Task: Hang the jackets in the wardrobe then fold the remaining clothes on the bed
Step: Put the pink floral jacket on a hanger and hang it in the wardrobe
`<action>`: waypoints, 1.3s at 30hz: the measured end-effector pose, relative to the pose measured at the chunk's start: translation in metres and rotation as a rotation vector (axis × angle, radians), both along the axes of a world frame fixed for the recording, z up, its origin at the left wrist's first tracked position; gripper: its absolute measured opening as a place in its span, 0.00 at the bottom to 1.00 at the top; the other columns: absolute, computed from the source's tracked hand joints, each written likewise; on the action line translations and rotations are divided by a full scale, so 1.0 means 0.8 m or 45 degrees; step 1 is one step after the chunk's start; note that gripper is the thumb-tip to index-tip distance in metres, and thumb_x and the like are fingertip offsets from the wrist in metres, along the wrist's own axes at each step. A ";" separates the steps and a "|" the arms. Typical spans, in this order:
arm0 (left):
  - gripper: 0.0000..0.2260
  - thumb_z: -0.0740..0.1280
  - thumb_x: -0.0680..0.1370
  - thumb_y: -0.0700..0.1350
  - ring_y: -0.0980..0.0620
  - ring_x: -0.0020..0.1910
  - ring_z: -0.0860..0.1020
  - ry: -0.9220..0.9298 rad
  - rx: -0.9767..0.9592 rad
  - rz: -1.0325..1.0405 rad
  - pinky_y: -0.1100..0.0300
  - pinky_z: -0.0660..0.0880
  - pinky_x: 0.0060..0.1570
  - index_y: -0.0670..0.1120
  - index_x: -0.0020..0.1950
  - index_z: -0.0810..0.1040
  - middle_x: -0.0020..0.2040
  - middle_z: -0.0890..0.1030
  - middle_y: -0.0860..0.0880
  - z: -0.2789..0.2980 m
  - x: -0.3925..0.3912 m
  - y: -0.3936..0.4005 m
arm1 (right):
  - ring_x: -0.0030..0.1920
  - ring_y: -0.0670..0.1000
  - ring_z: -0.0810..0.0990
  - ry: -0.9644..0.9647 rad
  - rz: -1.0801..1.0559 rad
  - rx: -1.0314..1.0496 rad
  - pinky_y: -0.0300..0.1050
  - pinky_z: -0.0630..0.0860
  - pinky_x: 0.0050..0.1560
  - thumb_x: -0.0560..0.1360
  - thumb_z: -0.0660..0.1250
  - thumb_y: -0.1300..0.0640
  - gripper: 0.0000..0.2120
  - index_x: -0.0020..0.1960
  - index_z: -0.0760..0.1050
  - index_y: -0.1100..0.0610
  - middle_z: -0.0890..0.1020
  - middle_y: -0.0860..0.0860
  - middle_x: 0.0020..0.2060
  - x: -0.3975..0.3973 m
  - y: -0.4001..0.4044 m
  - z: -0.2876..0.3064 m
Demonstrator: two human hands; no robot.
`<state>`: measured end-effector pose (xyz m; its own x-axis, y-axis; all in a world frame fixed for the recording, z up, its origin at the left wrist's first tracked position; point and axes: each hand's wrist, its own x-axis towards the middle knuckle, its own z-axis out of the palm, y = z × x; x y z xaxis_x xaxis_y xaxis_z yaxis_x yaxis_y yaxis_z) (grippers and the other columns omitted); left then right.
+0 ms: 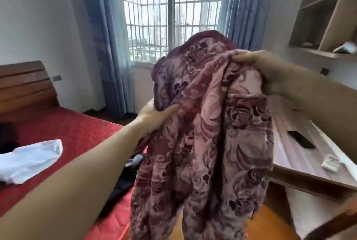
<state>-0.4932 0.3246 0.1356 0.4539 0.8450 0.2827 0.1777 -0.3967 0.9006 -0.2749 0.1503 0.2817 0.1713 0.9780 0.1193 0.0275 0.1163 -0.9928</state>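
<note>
From the head view, my worry was the jacket (202, 123) getting away from me: it hung as one bunched mass between my two hands, its lower folds dropping past the bed (77, 133) edge towards the floor, and neither hand had a clean hold on a shoulder or the collar. If either grip loosened, I judged the weight of that thick patterned cloth would swing it down onto the dark clothes (125, 178) lying at the mattress edge, or onto the floor. A second risk was hanging it crooked; with the fabric gathered like this I could not tell which part was the collar, so it would need sorting out before any hanger went in. I saw no hanger in view, and the shelving (328, 13) on the right showed only open compartments. My right hand (270, 69) was at the top of the garment, fingers curled over a gathered fold and pinching it, the cloth draping down below the knuckles. My left hand (154, 112) was lower and further left, its thumb pressed along the cloth while the other fingers were hidden behind or inside the fold, so I could not tell whether they were spread or closed. A white garment (32, 158) lay well apart on the bed.
</note>
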 end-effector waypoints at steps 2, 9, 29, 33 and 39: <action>0.10 0.73 0.72 0.59 0.63 0.42 0.81 0.002 -0.064 -0.017 0.68 0.76 0.41 0.55 0.48 0.82 0.40 0.83 0.63 -0.004 -0.007 -0.005 | 0.39 0.55 0.85 0.064 -0.067 0.025 0.52 0.82 0.41 0.75 0.65 0.56 0.04 0.45 0.78 0.55 0.86 0.55 0.38 -0.024 0.029 0.019; 0.09 0.72 0.69 0.57 0.56 0.36 0.84 -0.362 -0.336 0.212 0.65 0.77 0.31 0.53 0.39 0.86 0.38 0.86 0.53 0.042 -0.076 0.005 | 0.32 0.46 0.84 -0.875 -0.102 0.008 0.36 0.78 0.28 0.70 0.74 0.50 0.03 0.40 0.84 0.49 0.85 0.45 0.32 -0.072 0.033 0.016; 0.14 0.62 0.76 0.46 0.52 0.35 0.83 -0.091 -0.551 -0.322 0.62 0.79 0.36 0.43 0.38 0.84 0.34 0.84 0.47 0.166 -0.069 -0.093 | 0.45 0.42 0.81 -0.785 0.521 0.096 0.39 0.78 0.43 0.70 0.76 0.56 0.14 0.54 0.80 0.52 0.85 0.48 0.47 -0.120 0.051 -0.083; 0.04 0.69 0.77 0.47 0.54 0.39 0.80 -0.053 -0.218 0.183 0.59 0.77 0.43 0.48 0.45 0.79 0.37 0.84 0.53 0.168 -0.102 -0.097 | 0.23 0.38 0.68 -0.637 0.121 0.366 0.35 0.68 0.26 0.66 0.73 0.45 0.13 0.26 0.78 0.48 0.72 0.41 0.20 -0.161 0.079 -0.098; 0.32 0.70 0.67 0.69 0.51 0.50 0.81 0.106 -0.399 0.119 0.58 0.76 0.48 0.50 0.63 0.75 0.54 0.81 0.50 0.157 -0.174 -0.136 | 0.27 0.44 0.75 -0.272 -0.307 0.271 0.43 0.72 0.29 0.59 0.71 0.37 0.18 0.34 0.82 0.52 0.77 0.45 0.23 -0.173 0.090 -0.077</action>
<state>-0.6322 0.2158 0.2613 0.3808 0.9241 -0.0323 0.2786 -0.0813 0.9569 -0.4132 0.2226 0.2201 0.3426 0.8622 0.3731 0.2829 0.2841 -0.9161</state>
